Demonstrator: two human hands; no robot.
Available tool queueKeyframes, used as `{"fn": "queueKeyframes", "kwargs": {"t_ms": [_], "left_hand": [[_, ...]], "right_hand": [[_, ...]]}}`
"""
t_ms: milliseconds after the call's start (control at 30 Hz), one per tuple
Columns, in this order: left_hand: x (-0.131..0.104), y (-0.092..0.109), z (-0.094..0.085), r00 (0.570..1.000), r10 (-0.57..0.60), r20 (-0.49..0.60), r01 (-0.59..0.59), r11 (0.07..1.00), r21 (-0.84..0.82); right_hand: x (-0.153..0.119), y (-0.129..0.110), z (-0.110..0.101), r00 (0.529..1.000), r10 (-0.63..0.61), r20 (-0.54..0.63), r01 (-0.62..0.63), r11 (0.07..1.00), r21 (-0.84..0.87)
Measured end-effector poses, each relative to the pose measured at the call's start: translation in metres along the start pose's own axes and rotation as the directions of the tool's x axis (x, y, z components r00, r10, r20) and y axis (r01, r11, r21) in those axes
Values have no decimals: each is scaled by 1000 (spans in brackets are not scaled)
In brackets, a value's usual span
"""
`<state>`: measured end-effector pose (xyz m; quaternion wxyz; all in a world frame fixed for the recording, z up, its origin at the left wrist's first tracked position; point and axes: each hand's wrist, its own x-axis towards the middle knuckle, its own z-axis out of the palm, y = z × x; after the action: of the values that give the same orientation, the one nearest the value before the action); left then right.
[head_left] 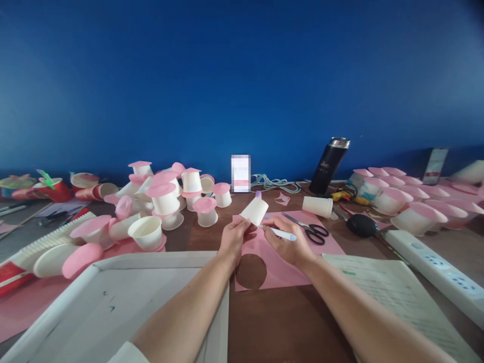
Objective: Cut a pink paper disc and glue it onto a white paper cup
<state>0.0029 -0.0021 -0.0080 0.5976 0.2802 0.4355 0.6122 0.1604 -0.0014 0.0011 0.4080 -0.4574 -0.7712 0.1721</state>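
Over the pink sheet (282, 269), the left hand (232, 241) pinches a white cup (255, 210), the right hand (289, 245) a marker (283, 234).

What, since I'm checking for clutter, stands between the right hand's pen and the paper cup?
Nothing visible: the pen in the right hand points at the paper cup, held in the left hand; whether they touch is unclear. The scissors lie to the right, outside that gap.

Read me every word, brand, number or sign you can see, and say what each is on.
No text is readable.
Black bottle: small logo, too blurred.
Paper sheet on the right: lines of writing, too blurred.
Upright screen in the middle: pixelated.
Phone on the right: screen too faint to read.
White tray: dark marks, no clear letters.
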Motion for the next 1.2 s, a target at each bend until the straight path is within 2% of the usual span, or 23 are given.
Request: {"fn": "queueKeyframes", "kwargs": {"t_ms": [200,400,567,733,900,1033,1200], "left_hand": [[0,-1,0,1000,13,16,-13,999,36],[1,-3,-1,1000,13,8,-14,998,53],[3,-3,-2,1000,12,8,-12,1000,17],[2,-1,-1,1000,0,6,1,999,-36],[0,0,-1,1000,-9,7,9,998,-58],[0,1,-1,1000,-16,8,17,997,-79],[1,0,-1,1000,-16,9,17,997,-70]], "right_hand": [[0,-2,0,998,-56,-5,56,998,5],[0,-6,0,993,-71,-93,68,997,-30],[-1,-5,1,997,-74,-19,73,997,-40],[0,-3,1,991,-33,-127,24,997,-71],[0,-3,1,994,-97,-47,95,994,-46],[-1,-4,2,985,-85,-147,78,995,-57],[-1,-5,2,990,-128,-54,127,991,-35]]}}
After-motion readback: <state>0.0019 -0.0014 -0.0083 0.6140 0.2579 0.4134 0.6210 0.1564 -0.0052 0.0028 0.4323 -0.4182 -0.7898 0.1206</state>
